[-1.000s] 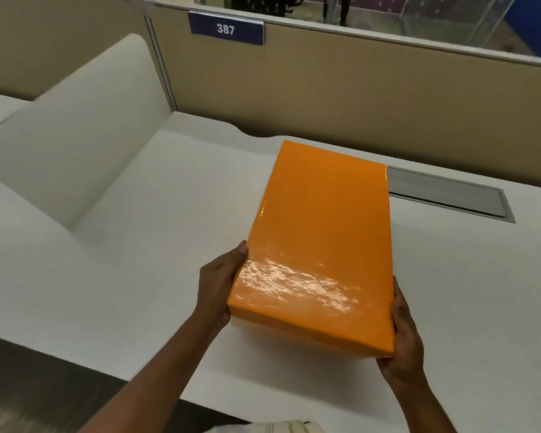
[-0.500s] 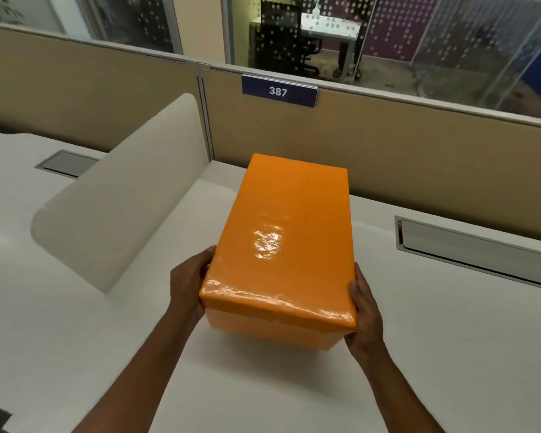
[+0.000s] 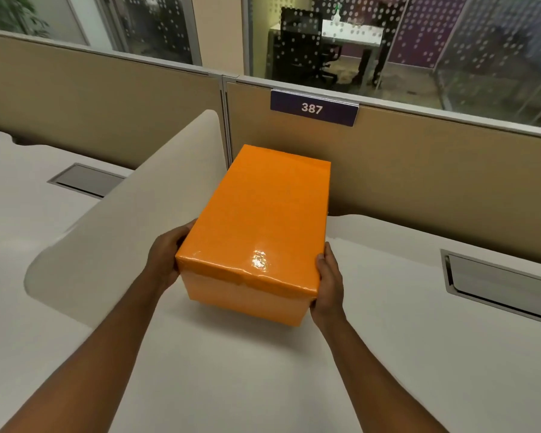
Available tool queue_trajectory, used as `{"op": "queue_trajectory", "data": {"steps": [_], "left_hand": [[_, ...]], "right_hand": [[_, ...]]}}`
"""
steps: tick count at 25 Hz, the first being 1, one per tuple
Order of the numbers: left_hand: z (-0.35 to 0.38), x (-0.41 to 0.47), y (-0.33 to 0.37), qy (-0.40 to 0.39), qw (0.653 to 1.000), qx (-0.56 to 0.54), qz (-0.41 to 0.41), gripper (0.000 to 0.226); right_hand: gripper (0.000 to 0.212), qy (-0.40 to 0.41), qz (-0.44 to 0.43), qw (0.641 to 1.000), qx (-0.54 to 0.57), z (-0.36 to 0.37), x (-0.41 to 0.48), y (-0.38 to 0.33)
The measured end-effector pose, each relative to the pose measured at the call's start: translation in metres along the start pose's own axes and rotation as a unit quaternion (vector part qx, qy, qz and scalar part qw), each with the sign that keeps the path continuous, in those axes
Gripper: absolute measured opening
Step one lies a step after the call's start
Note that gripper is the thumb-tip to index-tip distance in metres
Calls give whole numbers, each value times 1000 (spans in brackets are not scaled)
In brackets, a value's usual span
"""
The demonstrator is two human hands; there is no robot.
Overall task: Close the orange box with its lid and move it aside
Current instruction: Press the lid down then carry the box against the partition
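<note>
fingers of both hands [image 3: 327,284] behind box [image 3: 256,226] — right cable tray [image 3: 506,284] cropped

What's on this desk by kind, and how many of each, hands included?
Orange box with its lid on: 1
Hands, left hand and right hand: 2
Metal cable hatches, and: 2
White divider panel: 1
Total: 6

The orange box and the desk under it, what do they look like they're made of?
Orange box: probably cardboard wrapped in glossy film or paper, judging by the bright glare spot and wrinkles along the lid's near edge. Desk: a smooth, matte off-white surface with no glare, likely laminate, though that can't be confirmed.
</note>
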State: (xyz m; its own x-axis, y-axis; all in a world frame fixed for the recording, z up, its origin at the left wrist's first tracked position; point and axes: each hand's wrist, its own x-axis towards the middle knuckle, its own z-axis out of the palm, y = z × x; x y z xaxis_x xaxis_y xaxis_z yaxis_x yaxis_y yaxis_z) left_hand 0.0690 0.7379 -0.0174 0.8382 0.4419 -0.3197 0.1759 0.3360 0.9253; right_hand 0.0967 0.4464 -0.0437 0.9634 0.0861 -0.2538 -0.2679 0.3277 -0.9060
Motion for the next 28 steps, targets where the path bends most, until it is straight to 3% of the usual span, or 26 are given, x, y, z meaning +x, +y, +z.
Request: {"op": "queue_trajectory", "data": {"steps": [8, 12, 15, 18, 20, 22, 28], "left_hand": [[-19, 59, 3, 53, 999, -2, 14, 16], [-26, 69, 13, 63, 994, 75, 46, 14], [-28, 72, 13, 91, 989, 97, 61, 26], [-30, 66, 7, 138, 988, 35, 52, 39], [-26, 59, 1, 192, 979, 17, 69, 31], [-20, 53, -5, 237, 962, 73, 111, 27], [-18, 42, -15, 302, 914, 203, 179, 51]], "right_hand": [[51, 17, -5, 999, -45, 43, 44, 20], [50, 38, -14, 998, -54, 61, 43, 33], [49, 53, -14, 997, -63, 67, 44, 35], [48, 48, -12, 996, -72, 67, 43, 33], [49, 46, -14, 995, -92, 71, 42, 32], [50, 48, -16, 992, -113, 77, 40, 32], [53, 62, -16, 979, -195, 94, 33, 28]]}}
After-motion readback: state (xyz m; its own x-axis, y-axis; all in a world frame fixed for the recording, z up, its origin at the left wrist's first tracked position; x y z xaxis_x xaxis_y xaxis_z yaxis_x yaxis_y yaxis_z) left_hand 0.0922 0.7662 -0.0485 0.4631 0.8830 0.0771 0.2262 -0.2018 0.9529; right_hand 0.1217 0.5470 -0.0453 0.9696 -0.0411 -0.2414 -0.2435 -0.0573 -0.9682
